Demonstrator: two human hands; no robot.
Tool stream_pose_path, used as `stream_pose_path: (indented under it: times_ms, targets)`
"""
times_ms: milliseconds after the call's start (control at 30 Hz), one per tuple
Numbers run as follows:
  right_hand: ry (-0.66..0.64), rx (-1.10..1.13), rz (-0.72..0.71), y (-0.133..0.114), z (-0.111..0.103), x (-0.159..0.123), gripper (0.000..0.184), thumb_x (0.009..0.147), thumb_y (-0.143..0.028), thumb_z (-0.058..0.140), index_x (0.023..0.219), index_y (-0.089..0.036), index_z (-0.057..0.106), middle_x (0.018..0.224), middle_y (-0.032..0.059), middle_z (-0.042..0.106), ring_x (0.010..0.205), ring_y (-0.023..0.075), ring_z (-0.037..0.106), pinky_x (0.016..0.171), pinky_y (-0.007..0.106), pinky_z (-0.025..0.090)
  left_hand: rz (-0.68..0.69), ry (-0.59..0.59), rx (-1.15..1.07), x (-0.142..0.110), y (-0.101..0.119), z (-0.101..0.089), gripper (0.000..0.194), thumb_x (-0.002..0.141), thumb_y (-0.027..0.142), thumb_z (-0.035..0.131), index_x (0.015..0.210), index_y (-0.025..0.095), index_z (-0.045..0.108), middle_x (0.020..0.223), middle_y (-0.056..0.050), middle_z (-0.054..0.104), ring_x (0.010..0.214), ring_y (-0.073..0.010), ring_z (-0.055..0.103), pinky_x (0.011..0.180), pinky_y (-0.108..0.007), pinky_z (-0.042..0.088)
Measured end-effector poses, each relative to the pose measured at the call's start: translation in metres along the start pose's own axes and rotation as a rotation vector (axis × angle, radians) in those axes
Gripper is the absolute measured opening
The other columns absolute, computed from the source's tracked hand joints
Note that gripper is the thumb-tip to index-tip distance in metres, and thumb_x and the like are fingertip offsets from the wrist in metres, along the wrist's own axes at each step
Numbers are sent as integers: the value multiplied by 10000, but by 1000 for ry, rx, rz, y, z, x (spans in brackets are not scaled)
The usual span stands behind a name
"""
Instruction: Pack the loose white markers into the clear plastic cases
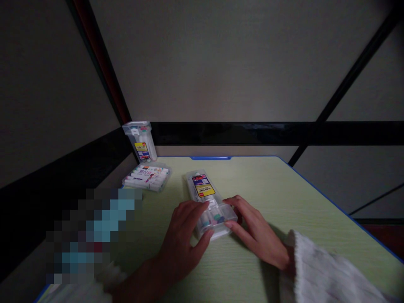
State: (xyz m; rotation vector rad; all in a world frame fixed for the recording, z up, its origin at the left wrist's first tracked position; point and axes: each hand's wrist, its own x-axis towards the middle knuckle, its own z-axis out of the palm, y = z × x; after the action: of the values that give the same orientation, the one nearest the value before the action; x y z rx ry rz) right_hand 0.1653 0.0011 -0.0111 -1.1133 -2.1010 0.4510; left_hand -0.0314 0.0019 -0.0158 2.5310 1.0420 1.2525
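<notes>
A clear plastic marker case (216, 210) lies flat on the table in the middle, its lidded end towards me. Through the plastic I see markers with coloured caps and a yellow and blue label, upside down to me. My left hand (184, 231) grips the near left side, with fingertips by the latch and the thumb at the near edge. From the right, my right hand (249, 227) holds the lid end between thumb and fingers. The lid appears closed.
A similar marker case (142, 141) stands upright at the back left corner. Before it lies a flat clear box of white markers (147, 176). The pale green table (271, 181) has a blue edge, with walls behind and at left. A pixelated patch hides part of the left side.
</notes>
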Motion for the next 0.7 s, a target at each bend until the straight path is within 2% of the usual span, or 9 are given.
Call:
stream_pose_path:
  times_ms: [700]
  targets:
    - [-2,36,4,-1,0,1,260,881,-372,397,1049,-179,443,882,65,529,697,172,526,611,307,427,30,13,-10,-1,0,1,392,821,159,494,1203,192,413,1067,-80,556,1001,-221,468,853,-372,421]
